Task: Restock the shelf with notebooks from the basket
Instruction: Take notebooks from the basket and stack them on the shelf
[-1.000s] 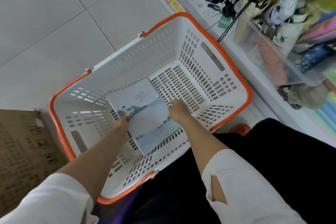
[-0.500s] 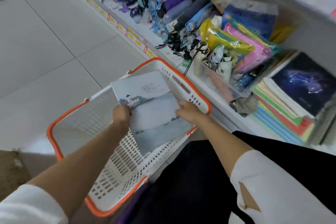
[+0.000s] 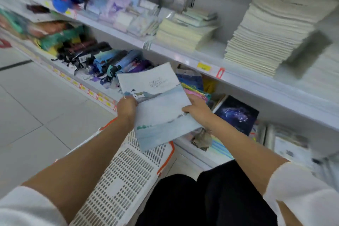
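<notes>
I judge this to be the carrying step. The notebook (image 3: 159,104) is out of the basket (image 3: 124,176) and in the air, above the basket's far rim and in front of the shelf (image 3: 244,82), touching neither. My left hand (image 3: 126,106) grips its left edge with the fingers (image 3: 125,97) curled round it. My right hand (image 3: 197,108) holds the right edge, thumb lying on the cover and the other fingers reaching past the edge. Both hands are closed on the notebook and nothing else.

The next move, as I read it, calls for choosing a slot. A dark constellation notebook (image 3: 236,113) lies on the lower tier just beside my right hand, and cream stacks (image 3: 266,29) fill the tier above. I would look for a matching pile, then turn the notebook flat and slide it in square without nudging its neighbours. The view is blurred, so I cannot make out a matching pile from here.

The notebook is thin and soft-covered, tilted with its top edge away from me. Its cover is a pale blue-and-white watercolour landscape. A small white building stands near my left fingers, a few lines of handwriting sit at the upper right, and a touch of green shows low on the left. I cannot tell whether I hold one copy or a thin stack.
</notes>
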`<move>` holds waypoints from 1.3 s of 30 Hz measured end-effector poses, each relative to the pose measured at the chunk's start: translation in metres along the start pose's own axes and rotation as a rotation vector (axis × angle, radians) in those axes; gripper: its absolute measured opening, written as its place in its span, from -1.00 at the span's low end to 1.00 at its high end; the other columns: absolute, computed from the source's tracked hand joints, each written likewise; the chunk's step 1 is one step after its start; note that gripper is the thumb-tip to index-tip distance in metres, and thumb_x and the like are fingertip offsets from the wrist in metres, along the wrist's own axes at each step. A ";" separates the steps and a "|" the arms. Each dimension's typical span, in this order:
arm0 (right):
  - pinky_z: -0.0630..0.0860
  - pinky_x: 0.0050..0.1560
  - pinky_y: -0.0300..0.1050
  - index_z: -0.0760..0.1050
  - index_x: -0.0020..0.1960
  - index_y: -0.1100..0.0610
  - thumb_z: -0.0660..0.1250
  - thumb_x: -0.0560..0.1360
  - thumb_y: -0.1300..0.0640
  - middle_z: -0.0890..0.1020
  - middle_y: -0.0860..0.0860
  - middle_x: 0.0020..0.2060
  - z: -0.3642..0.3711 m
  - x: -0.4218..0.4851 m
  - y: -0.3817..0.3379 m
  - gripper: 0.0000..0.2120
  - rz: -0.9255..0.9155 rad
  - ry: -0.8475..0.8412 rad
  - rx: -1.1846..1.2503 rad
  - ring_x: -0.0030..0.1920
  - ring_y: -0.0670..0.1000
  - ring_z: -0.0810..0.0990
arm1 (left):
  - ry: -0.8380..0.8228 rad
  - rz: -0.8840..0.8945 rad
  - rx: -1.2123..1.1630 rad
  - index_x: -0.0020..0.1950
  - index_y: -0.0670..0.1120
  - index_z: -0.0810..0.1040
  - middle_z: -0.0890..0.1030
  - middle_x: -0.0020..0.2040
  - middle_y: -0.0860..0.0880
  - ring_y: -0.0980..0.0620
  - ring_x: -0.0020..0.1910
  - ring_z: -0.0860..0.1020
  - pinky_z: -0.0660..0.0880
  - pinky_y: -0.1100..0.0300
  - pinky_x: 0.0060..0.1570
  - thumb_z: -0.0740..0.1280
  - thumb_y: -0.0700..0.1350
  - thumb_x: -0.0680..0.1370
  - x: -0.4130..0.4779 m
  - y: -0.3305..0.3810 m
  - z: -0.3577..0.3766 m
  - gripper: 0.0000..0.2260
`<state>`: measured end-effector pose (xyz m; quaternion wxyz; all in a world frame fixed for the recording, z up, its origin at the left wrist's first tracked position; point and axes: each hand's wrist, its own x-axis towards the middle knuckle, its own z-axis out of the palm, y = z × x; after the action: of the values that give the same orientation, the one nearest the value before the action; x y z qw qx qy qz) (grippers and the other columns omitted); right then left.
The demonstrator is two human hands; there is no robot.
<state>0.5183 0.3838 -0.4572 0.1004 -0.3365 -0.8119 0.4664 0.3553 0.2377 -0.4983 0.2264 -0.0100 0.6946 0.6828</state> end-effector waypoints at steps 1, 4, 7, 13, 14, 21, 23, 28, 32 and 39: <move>0.47 -0.22 -0.22 0.52 0.15 0.17 0.27 0.44 0.39 0.61 0.00 -0.06 -0.015 -0.007 -0.007 -0.68 -0.034 0.021 0.042 -0.06 0.03 0.58 | -0.025 0.023 0.016 -0.31 -0.10 0.39 0.47 -0.21 -0.11 -0.09 -0.18 0.45 0.37 0.06 -0.21 0.17 -0.19 0.45 -0.010 0.017 0.012 -0.87; 0.49 -0.13 -0.17 0.48 0.25 0.14 0.26 0.50 0.36 0.59 0.02 0.05 -0.059 -0.025 -0.022 -0.65 -0.064 0.168 0.131 -0.02 0.03 0.57 | -0.120 0.109 -0.003 -0.22 -0.16 0.39 0.44 -0.26 -0.08 -0.05 -0.28 0.42 0.34 0.14 -0.24 0.21 -0.16 0.47 -0.036 0.067 0.046 -0.90; 0.53 -0.15 -0.20 0.53 0.20 0.03 0.28 0.48 0.36 0.63 0.00 0.02 -0.104 -0.043 -0.036 -0.63 -0.059 0.281 0.251 -0.09 0.01 0.61 | -0.289 0.128 -0.033 -0.22 -0.13 0.37 0.47 -0.21 -0.16 -0.07 -0.27 0.43 0.37 0.14 -0.20 0.32 -0.01 0.38 -0.048 0.107 0.080 -0.79; 0.57 0.05 0.02 0.58 0.21 0.04 0.28 0.48 0.37 0.70 0.04 -0.01 -0.184 -0.070 -0.049 -0.61 -0.092 0.453 0.444 -0.03 0.11 0.66 | -0.563 0.185 -0.148 -0.12 0.00 0.49 0.61 -0.07 -0.15 -0.14 -0.14 0.58 0.52 0.08 -0.15 0.16 0.13 0.61 -0.092 0.161 0.141 -0.74; 0.57 0.08 0.06 0.57 0.21 0.05 0.27 0.49 0.36 0.69 0.06 0.01 -0.196 -0.074 -0.050 -0.63 -0.101 0.460 0.493 -0.01 0.13 0.65 | -0.616 0.197 -0.147 -0.13 -0.02 0.50 0.60 -0.16 -0.12 -0.11 -0.22 0.57 0.49 0.11 -0.23 0.16 0.11 0.62 -0.099 0.168 0.151 -0.73; 0.54 -0.02 0.03 0.58 0.15 0.13 0.26 0.48 0.35 0.67 0.09 -0.01 -0.257 -0.080 -0.050 -0.70 -0.127 0.612 0.671 -0.07 0.14 0.61 | -0.812 0.286 -0.105 -0.01 -0.10 0.55 0.62 -0.10 -0.13 -0.11 -0.18 0.58 0.53 0.08 -0.12 0.21 -0.03 0.63 -0.127 0.211 0.214 -0.81; 0.51 -0.11 -0.02 0.57 0.11 0.16 0.27 0.48 0.34 0.65 0.09 -0.07 -0.270 -0.074 -0.054 -0.75 -0.088 0.670 0.700 -0.12 0.11 0.58 | -0.819 0.323 -0.078 0.02 -0.12 0.57 0.64 -0.04 -0.16 -0.13 -0.15 0.59 0.55 0.06 -0.10 0.29 -0.05 0.57 -0.128 0.220 0.229 -0.85; 0.56 -0.01 0.10 0.46 -0.16 0.21 0.31 0.49 0.31 0.57 0.18 -0.11 -0.305 -0.051 -0.072 -0.93 0.060 0.764 0.828 -0.15 0.14 0.56 | -0.843 0.356 -0.038 0.27 0.08 0.49 0.60 0.09 -0.14 0.00 -0.26 0.51 0.53 0.12 -0.31 0.36 -0.14 0.51 -0.117 0.245 0.252 -0.65; 0.55 -0.54 -0.14 0.41 -0.15 0.22 0.27 0.55 0.33 0.53 0.15 -0.21 -0.331 -0.035 -0.088 -0.89 0.059 0.713 0.822 -0.28 0.07 0.54 | -0.985 0.442 0.070 0.39 0.01 0.44 0.61 0.18 -0.14 -0.01 -0.17 0.59 0.55 0.26 -0.17 0.48 -0.23 0.42 -0.109 0.259 0.260 -0.44; 0.58 -0.21 -0.05 0.43 -0.05 0.17 0.30 0.51 0.20 0.49 0.10 -0.15 -0.341 -0.010 -0.078 -0.94 -0.204 0.896 0.994 -0.18 0.07 0.52 | -0.925 0.653 0.227 0.46 0.03 0.37 0.43 0.29 -0.30 -0.18 0.27 0.48 0.46 0.03 0.25 0.59 0.20 0.10 -0.095 0.265 0.275 -0.04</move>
<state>0.6536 0.5862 -0.2051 0.6139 -0.3328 -0.4083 0.5879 0.4378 0.4900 -0.2073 0.2835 0.5289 0.5592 0.5720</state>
